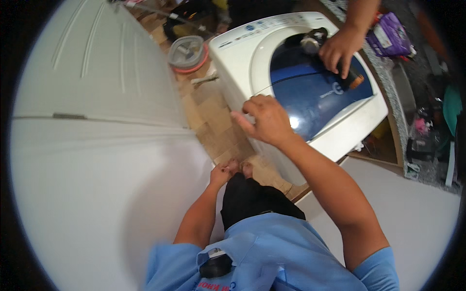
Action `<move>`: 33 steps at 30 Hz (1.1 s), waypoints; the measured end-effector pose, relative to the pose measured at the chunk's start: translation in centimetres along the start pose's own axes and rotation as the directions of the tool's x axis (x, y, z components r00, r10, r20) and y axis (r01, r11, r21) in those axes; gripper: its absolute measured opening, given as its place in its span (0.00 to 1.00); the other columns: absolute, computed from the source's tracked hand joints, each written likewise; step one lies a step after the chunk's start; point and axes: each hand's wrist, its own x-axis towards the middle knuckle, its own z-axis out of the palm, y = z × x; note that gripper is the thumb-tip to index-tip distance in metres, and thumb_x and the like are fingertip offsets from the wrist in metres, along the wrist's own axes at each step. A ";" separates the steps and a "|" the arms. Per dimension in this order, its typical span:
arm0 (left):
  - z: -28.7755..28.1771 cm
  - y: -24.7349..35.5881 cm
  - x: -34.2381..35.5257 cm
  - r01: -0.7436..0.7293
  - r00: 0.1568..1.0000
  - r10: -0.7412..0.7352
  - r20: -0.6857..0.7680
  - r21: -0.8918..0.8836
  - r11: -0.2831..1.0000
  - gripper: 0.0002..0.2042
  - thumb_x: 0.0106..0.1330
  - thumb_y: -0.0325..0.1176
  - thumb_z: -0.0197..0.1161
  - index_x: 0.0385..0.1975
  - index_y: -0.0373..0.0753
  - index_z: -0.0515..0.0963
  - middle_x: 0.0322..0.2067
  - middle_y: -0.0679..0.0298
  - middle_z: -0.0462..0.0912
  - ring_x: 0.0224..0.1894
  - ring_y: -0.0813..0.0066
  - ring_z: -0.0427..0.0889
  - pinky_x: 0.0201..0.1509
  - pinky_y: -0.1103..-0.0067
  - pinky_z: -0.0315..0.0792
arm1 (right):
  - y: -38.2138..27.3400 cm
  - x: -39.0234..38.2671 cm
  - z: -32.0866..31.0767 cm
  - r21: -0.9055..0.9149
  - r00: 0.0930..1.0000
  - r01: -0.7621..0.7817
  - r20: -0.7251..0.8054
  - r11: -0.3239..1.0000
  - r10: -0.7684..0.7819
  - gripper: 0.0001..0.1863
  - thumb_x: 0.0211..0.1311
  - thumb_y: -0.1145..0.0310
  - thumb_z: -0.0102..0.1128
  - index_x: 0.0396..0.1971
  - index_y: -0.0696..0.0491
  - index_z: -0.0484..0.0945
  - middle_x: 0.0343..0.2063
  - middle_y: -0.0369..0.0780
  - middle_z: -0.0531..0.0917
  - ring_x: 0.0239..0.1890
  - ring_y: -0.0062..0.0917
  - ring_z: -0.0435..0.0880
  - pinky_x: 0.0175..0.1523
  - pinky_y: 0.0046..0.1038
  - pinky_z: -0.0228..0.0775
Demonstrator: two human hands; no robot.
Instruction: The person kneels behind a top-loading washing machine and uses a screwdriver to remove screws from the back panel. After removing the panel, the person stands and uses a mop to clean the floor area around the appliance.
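A white top-loading washing machine (233,58) with a dark blue lid (310,104) stands ahead of me to the right. My right hand (266,119) hovers over its near left edge, thumb held apart from half-bent fingers. I see nothing in its grasp. Low beside the white panel, my left hand (221,174) has its fingers curled in; what they hold, if anything, is hidden. Across the lid, another person's hand (342,48) rests on a dark tool with an orange end (357,81), which looks like a cordless drill.
Large white panels (97,102) rise close on my left. A clear round tub (187,51) with a red rim sits on the tiled floor (208,116). On the right, a speckled counter (391,92) carries a purple packet (391,36) and clutter, above an open wooden shelf (383,148).
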 end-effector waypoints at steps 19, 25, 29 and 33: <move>1.2 -7.4 3.8 -0.050 0.986 0.056 -0.155 0.039 0.998 0.15 0.66 0.38 0.66 0.46 0.36 0.83 0.40 0.48 0.88 0.44 0.54 0.88 0.53 0.65 0.78 | -0.6 0.1 -0.6 -0.054 0.994 -0.047 0.094 0.997 0.052 0.22 0.67 0.48 0.60 0.26 0.53 0.83 0.27 0.41 0.81 0.35 0.37 0.83 0.48 0.36 0.75; -0.8 -12.1 10.0 0.197 0.927 -0.207 -0.314 -0.061 0.978 0.16 0.66 0.41 0.66 0.46 0.36 0.84 0.43 0.48 0.87 0.50 0.55 0.86 0.57 0.65 0.76 | -0.7 0.1 -1.9 0.011 0.986 -0.094 0.142 0.996 0.092 0.21 0.66 0.49 0.64 0.26 0.54 0.83 0.28 0.42 0.83 0.37 0.40 0.83 0.48 0.36 0.75; 0.5 -15.5 13.6 0.454 0.872 -0.490 -0.001 -0.370 0.810 0.27 0.73 0.56 0.55 0.55 0.37 0.80 0.50 0.51 0.85 0.51 0.51 0.84 0.58 0.59 0.74 | -0.3 0.2 -1.8 0.086 0.988 -0.087 0.135 0.992 0.075 0.18 0.63 0.53 0.68 0.25 0.54 0.82 0.27 0.42 0.82 0.35 0.41 0.82 0.45 0.37 0.75; 2.4 -17.6 14.2 0.565 0.822 -0.327 0.466 -0.737 0.371 0.31 0.79 0.59 0.38 0.52 0.35 0.79 0.51 0.52 0.83 0.50 0.53 0.81 0.58 0.60 0.73 | -0.6 0.2 -2.0 0.180 0.982 -0.102 0.177 0.978 0.069 0.17 0.62 0.56 0.71 0.23 0.54 0.81 0.23 0.41 0.81 0.31 0.39 0.81 0.40 0.37 0.74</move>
